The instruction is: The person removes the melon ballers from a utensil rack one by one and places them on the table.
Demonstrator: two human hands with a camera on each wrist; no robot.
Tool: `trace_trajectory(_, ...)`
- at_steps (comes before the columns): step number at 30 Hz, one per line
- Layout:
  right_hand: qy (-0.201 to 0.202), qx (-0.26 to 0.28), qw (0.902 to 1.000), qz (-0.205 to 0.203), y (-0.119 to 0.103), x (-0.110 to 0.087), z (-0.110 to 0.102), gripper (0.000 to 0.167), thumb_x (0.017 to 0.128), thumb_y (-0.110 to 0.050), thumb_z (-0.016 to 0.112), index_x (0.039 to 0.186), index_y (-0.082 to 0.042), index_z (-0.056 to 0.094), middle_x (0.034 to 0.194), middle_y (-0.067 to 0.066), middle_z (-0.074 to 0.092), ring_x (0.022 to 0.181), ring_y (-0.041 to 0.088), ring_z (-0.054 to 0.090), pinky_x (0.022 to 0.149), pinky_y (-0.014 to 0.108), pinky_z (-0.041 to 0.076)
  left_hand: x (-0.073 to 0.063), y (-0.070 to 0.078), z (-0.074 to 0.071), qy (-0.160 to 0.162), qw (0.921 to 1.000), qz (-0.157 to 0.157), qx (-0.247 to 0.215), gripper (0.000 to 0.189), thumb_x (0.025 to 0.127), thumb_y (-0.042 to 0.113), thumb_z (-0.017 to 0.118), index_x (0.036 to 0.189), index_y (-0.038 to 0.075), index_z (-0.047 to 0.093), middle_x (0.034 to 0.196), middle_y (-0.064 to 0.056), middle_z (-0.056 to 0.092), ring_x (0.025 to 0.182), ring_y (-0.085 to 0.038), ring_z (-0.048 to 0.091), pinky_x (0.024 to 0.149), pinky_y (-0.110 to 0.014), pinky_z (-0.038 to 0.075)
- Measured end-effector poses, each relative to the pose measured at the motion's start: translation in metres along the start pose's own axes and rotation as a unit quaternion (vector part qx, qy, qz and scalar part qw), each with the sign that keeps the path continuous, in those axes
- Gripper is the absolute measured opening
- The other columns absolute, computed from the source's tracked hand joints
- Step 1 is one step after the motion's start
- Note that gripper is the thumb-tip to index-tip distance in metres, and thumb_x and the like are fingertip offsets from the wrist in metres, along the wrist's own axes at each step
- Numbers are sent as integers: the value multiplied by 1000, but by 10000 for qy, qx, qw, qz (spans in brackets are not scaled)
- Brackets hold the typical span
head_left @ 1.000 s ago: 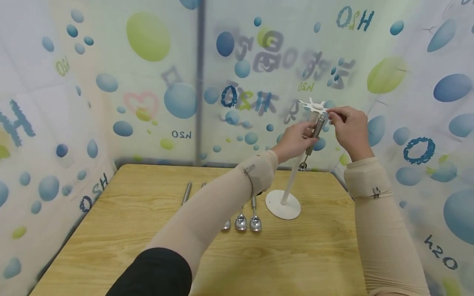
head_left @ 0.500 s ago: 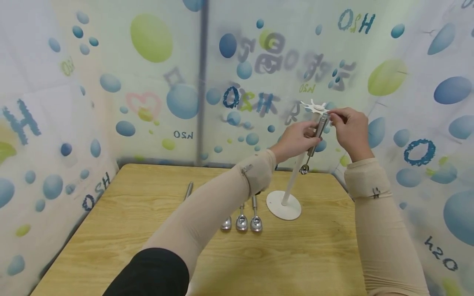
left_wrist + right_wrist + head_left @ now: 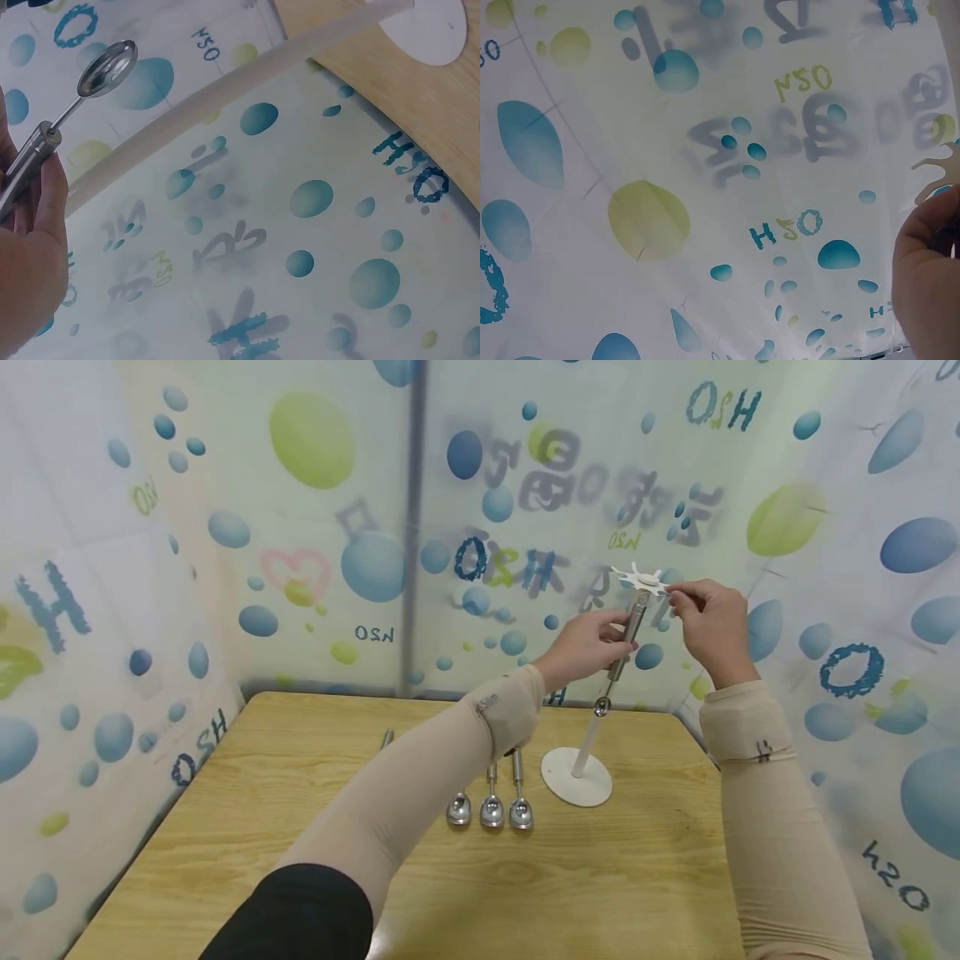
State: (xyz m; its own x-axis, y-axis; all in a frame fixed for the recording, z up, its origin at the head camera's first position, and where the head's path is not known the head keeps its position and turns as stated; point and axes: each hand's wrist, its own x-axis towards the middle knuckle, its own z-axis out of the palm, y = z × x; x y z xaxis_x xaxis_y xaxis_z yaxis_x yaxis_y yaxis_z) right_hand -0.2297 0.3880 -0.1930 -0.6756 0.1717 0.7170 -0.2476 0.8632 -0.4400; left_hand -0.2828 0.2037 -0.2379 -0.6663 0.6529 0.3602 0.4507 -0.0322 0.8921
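Note:
A white utensil stand with a round base, a pole and a hooked top stands at the back right of the table. My left hand grips the steel handle of a melon baller, whose top end is right under the hooks and whose small bowl points down, overlapping the pole. The left wrist view shows its shiny oval bowl close up. With thumb and forefinger my right hand pinches one hook at the right of the top. In the right wrist view only part of that hand shows.
Several steel scoops lie in a row on the wooden table, bowls toward me, such as the rightmost scoop; my left forearm hides part of them. Printed curtains stand close behind and at both sides.
My left hand has drawn the melon baller a little to the left, from beside the right hand's fingertips to in front of the pole. The right hand stays at the hook.

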Motion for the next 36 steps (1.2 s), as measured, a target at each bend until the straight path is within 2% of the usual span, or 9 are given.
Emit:
trace_trajectory(5, -35, 21, 10000, 13, -2, -1, 0, 25, 104, -10, 58, 115, 6, 73, 101, 27, 69, 70, -11, 48, 61, 10, 38, -2, -7, -8, -9, 9999, -16, -126, 48, 100, 12, 66, 146, 10, 54, 114, -6, 73, 98, -13, 69, 78, -27, 60)
trace_trajectory(8, -46, 25, 10000, 2, -2, -1, -1, 25, 104, -10, 58, 115, 7, 72, 101, 27, 69, 70, -11, 48, 63, 10, 39, -6, -10, -14, -9, 9999, 28, -157, 47, 101, 12, 65, 146, 9, 54, 116, -8, 72, 99, -15, 70, 78, -28, 60)
trace_trajectory(15, -82, 49, 9999, 67, -2, -1, -1, 25, 104, -11, 59, 117, 7, 72, 102, 26, 69, 71, -9, 49, 64, 9, 39, -12, -15, -25, 28, 10000, -17, 39, 47, 101, 14, 65, 146, 10, 54, 119, -12, 71, 98, -16, 70, 78, -29, 60)
trace_trajectory(21, -132, 88, 9996, 238, 0, -2, -1, 27, 104, -14, 59, 118, 6, 72, 103, 25, 69, 72, -6, 50, 62, 9, 40, -14, -19, -33, 149, 9995, -169, 221, 49, 100, 15, 67, 147, 11, 54, 116, -8, 72, 96, -14, 70, 78, -29, 60)
trace_trajectory(28, -32, 44, 10000, 53, -1, 2, 0, 26, 104, -13, 59, 116, 6, 73, 102, 26, 69, 71, -9, 50, 65, 9, 40, -21, -23, -53, 163, 9990, -390, 130, 48, 101, 16, 66, 147, 12, 53, 119, -7, 71, 104, -19, 69, 83, -32, 60)
trace_trajectory(32, -66, 69, 9999, 117, -2, 2, -1, 27, 104, -14, 59, 117, 6, 72, 103, 26, 69, 71, -8, 50, 62, 8, 40, -26, -28, -64, 220, 9989, -394, 107, 46, 100, 15, 66, 145, 12, 55, 118, -7, 71, 106, -22, 68, 86, -37, 59)
trace_trajectory(36, -45, 90, 9999, 98, -1, 0, 0, 26, 104, -12, 59, 117, 6, 72, 103, 27, 69, 70, -10, 50, 61, 7, 40, -30, -34, -73, 306, 9986, -419, 69, 47, 100, 15, 67, 145, 11, 55, 118, -7, 71, 105, -19, 68, 85, -35, 60)
